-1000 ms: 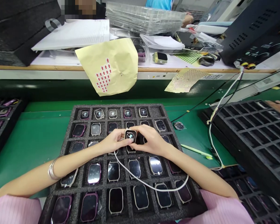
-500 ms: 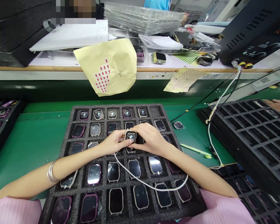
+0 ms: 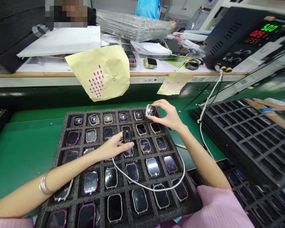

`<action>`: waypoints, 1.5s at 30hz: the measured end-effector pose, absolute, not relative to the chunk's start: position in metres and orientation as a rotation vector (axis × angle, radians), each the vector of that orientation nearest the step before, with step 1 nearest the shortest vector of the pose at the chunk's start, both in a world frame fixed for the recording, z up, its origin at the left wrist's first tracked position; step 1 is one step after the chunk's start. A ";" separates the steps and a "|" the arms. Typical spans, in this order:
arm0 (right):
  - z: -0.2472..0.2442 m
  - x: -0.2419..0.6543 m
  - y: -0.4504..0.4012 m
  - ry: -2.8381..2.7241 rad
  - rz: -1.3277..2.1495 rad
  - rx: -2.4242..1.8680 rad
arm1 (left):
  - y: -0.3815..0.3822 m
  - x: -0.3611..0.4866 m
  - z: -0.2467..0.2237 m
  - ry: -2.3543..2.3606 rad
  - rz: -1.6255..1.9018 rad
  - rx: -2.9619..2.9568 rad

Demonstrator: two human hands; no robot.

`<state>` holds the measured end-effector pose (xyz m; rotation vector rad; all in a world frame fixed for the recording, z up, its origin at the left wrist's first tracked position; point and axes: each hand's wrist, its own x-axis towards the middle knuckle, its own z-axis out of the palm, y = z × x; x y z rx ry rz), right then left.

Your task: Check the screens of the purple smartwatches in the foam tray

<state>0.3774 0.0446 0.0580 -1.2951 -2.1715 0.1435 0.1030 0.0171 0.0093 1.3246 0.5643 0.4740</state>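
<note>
A silver-framed watch [image 3: 151, 110] is pinched between the thumb and fingers of my right hand [image 3: 167, 115], above the back right corner of the dark foam tray [image 3: 99, 114]. Its screen is lit. Over the tray's middle, my left hand [image 3: 116, 145] grips a small black connector block [image 3: 127, 136]. A white cable [image 3: 142, 185] loops from my left hand across the tray. Rows of watches with silver or purple frames lie in the compartments; several in the back row, such as this one [image 3: 108, 118], show lit dials.
Empty-slotted foam trays [image 3: 242, 133] are stacked at the right, near another person's hands [image 3: 263, 106]. A shelf [image 3: 142, 74] behind holds papers, plastic trays [image 3: 133, 27] and a power supply [image 3: 237, 41] with lit digits. Yellow sheets [image 3: 102, 72] hang from its edge.
My right hand has carried the watch away from my left hand, to the back right of the tray. The black block in my left hand is now uncovered. The view has turned slightly right.
</note>
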 end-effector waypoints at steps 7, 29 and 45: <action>0.057 0.420 0.055 -2.392 0.223 -1.370 | 0.017 0.104 0.008 0.579 0.507 1.335; 0.071 0.315 -0.011 -2.545 0.265 -1.034 | 0.015 0.102 0.010 0.555 0.428 1.434; 0.033 0.290 -0.005 -2.400 0.241 -1.047 | 0.016 0.104 0.016 0.715 0.542 1.300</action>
